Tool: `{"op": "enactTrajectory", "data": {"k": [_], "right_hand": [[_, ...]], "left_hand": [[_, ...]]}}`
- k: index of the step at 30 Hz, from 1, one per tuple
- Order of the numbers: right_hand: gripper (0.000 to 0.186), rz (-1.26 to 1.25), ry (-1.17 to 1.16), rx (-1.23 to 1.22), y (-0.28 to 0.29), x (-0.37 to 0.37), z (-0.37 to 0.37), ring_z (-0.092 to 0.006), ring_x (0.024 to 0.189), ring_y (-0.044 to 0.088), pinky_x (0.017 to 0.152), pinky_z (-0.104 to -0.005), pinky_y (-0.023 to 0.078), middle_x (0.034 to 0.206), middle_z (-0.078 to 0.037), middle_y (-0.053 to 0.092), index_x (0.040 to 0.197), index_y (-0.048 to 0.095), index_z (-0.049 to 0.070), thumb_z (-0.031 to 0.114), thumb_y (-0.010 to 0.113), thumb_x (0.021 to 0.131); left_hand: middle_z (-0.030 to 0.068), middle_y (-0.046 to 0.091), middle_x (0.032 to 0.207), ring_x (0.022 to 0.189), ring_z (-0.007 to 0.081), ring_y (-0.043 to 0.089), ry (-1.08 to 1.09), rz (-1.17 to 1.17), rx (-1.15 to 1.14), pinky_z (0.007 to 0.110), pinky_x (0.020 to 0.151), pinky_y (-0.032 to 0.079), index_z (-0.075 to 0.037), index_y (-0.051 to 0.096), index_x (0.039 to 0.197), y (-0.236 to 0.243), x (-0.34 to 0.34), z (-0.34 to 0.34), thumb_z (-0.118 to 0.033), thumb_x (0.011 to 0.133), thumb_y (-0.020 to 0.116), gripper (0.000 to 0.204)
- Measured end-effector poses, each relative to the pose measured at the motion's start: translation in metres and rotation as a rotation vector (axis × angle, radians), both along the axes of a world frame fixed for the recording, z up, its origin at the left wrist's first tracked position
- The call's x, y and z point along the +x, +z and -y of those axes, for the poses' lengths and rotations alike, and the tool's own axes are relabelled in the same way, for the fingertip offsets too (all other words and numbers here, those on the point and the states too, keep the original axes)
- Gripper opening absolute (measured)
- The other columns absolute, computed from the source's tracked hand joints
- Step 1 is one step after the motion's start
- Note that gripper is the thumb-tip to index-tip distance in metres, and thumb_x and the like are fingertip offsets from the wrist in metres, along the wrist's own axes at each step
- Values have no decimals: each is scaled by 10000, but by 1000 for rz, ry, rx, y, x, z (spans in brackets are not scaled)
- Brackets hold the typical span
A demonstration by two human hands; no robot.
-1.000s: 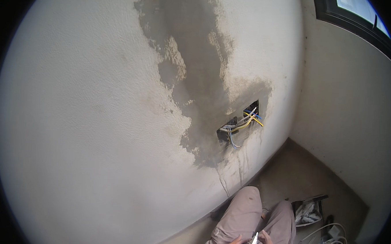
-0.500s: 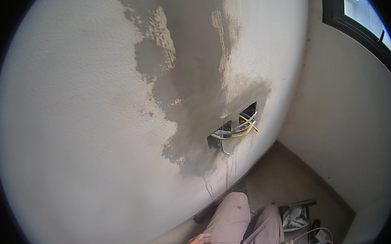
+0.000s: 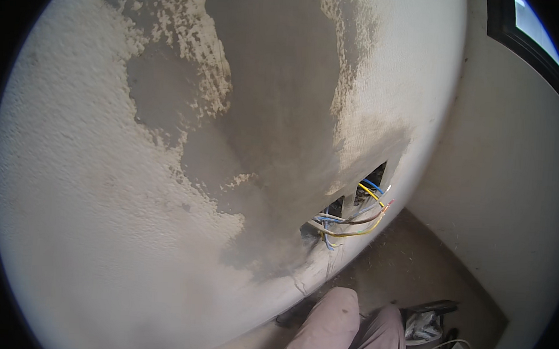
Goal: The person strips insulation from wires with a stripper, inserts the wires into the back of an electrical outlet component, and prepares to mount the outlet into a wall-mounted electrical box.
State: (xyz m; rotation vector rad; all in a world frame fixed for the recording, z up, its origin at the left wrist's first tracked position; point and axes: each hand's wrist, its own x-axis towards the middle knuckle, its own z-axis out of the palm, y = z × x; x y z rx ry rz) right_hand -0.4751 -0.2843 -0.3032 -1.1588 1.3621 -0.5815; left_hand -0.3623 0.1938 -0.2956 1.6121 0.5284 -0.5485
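Neither of my hands shows at this moment. My knees in pale pinkish trousers (image 3: 322, 328) are bent at the lower edge, close to the wall. Ahead, two rectangular wall openings sit side by side in a grey plastered patch (image 3: 270, 111). Loose blue, yellow, brown and pale electrical wires (image 3: 352, 227) hang out of them, with several bent across from one opening to the other. The right opening (image 3: 374, 174) is dark inside; wires partly cover the left opening (image 3: 336, 206).
Right of my knees lies an open bag or container (image 3: 423, 327) with crumpled, shiny contents. Beside it a pale cable (image 3: 463, 343) loops over the floor. A plain side wall (image 3: 500, 180) meets the plastered one at a corner, below a dark-framed window (image 3: 533, 45).
The view has moved closer to the wall, so the patch and wires look larger. My left hand on the thigh and my right hand with a small silvery-white item have left the picture.
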Motion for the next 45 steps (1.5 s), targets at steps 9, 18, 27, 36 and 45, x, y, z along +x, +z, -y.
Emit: {"op": "enactTrajectory", "data": {"k": [9,18,27,36,45], "right_hand": [[601,-5,175,-139,12,66,21,-253,1051,589,912,-407,511,1161,-103,576,1438,432,122,228,707,915],[673,-109,314,-466,9,138,58,-258,1086,577,942,-409,493,1192,-114,564,1459,403,106,217,730,881],[745,-275,395,-800,4,279,101,-264,1120,565,972,-410,475,1223,-126,551,1480,375,89,206,753,848],[818,-381,329,-808,-19,272,117,-270,1155,552,1002,-412,457,1254,-137,539,1501,347,72,194,776,814],[892,-415,322,-818,-16,258,124,-275,1189,540,1032,-414,439,1285,-149,526,1522,318,56,183,798,781]], "left_hand": [[123,665,1207,1100,236,626,-7,-18,2,386,987,502,-45,554,1346,14,15,17,-334,1052,567,413],[137,614,1309,1199,239,572,-16,217,25,393,1026,466,-43,477,1454,26,13,47,-340,1020,638,549],[226,573,1356,1276,302,545,-341,120,203,411,1038,455,-44,430,1470,-25,27,33,-309,1051,561,513],[154,589,1434,1294,301,573,-435,168,521,434,1083,432,-99,576,1402,-89,-3,11,-406,1005,627,505],[210,505,1467,1346,325,495,-312,241,141,430,1106,409,-70,387,1528,-25,49,59,-344,1003,633,642]]}}
